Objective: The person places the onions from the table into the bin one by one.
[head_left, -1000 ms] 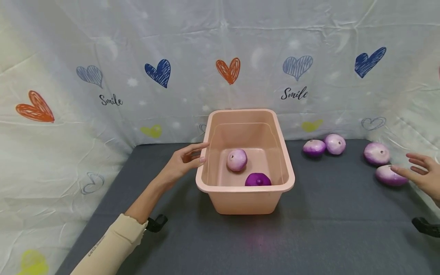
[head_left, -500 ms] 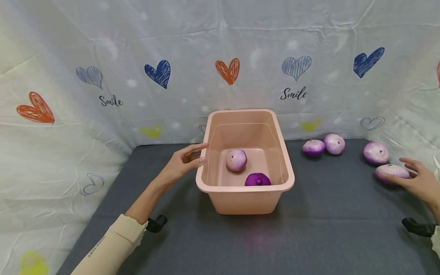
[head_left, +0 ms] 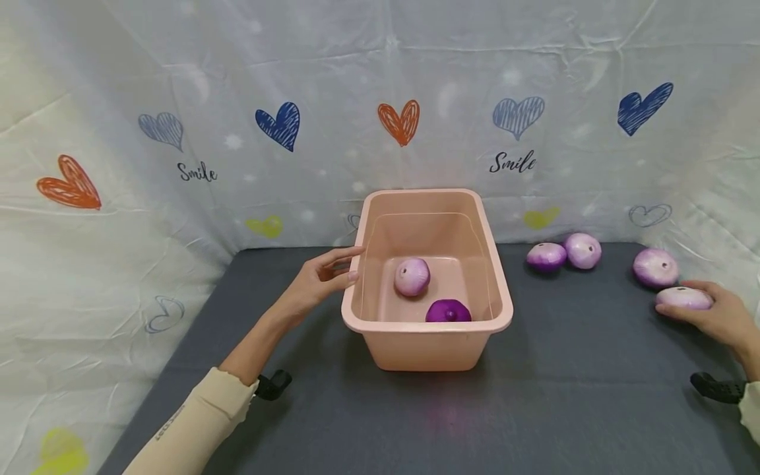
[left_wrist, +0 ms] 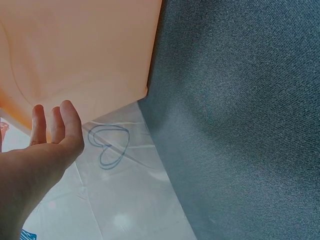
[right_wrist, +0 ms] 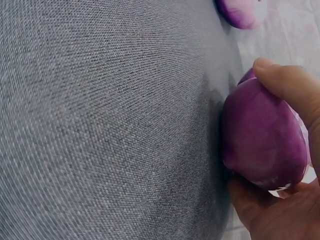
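Note:
In the head view, a peach plastic tub (head_left: pixel 427 326) stands mid-table with two purple onions inside: a pale one (head_left: pixel 412 277) and a darker one (head_left: pixel 448 311) partly hidden by the front rim. My left hand (head_left: pixel 315 280) touches the tub's left rim with relaxed, slightly bent fingers; the left wrist view shows them beside the tub wall. At the far right, my right hand (head_left: pixel 721 316) holds a purple onion (head_left: pixel 683 298) between thumb and fingers. The right wrist view shows this onion (right_wrist: pixel 262 135) low against the dark cloth.
Just behind the held onion lies another onion (head_left: pixel 655 268). Two more, one (head_left: pixel 546 256) beside the other (head_left: pixel 583 251), lie right of the tub near the back edge. A white curtain (head_left: pixel 445 86) printed with hearts hangs behind the dark grey tabletop (head_left: pixel 564 409).
My right hand has moved left onto the nearest right-hand onion and its fingers and thumb have closed around it. My left hand has stayed at the tub's rim.

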The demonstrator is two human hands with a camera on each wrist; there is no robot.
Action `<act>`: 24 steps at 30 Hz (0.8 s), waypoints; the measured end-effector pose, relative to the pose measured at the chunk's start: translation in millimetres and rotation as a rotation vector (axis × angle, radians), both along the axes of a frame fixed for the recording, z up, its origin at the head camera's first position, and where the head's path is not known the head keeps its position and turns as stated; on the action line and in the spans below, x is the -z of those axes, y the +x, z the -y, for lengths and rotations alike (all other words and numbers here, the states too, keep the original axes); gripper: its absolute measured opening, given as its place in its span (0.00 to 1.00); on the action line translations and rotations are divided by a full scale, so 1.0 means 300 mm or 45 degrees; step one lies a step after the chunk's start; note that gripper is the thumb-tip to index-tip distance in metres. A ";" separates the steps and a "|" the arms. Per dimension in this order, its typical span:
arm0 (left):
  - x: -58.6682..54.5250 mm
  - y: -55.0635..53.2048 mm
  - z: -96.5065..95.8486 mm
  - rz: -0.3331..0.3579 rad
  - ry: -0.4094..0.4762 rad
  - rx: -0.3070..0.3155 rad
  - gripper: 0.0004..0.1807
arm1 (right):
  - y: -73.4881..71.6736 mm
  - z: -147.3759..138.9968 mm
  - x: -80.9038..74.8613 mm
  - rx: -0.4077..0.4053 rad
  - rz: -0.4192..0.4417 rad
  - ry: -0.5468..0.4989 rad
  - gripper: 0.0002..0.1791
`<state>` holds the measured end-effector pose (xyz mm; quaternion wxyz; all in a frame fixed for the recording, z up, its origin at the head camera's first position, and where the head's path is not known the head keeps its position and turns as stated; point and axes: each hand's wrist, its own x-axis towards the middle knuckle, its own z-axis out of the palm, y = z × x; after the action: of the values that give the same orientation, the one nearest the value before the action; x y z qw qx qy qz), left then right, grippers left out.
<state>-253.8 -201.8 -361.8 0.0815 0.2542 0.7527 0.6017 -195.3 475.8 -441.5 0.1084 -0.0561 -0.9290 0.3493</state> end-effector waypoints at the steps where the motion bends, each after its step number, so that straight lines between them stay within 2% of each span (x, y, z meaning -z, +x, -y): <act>1: 0.000 0.001 0.000 0.001 0.000 -0.002 0.30 | 0.000 -0.001 0.002 0.000 0.001 0.002 0.44; 7: -0.006 0.008 -0.002 0.011 -0.002 -0.017 0.30 | 0.001 -0.002 0.000 0.027 0.014 -0.018 0.45; 14: -0.001 0.004 0.000 0.006 -0.003 -0.019 0.30 | 0.002 0.018 -0.039 0.051 0.088 -0.005 0.47; 19: -0.001 0.004 -0.001 0.001 -0.002 -0.017 0.30 | 0.012 0.038 -0.070 0.017 0.088 -0.028 0.46; 24: -0.002 0.004 -0.002 0.005 -0.002 -0.015 0.29 | 0.007 0.062 -0.107 -0.031 0.033 -0.067 0.42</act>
<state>-252.6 -201.4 -361.1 0.0797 0.2486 0.7546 0.6020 -193.2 457.4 -409.4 0.0905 -0.0520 -0.9215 0.3740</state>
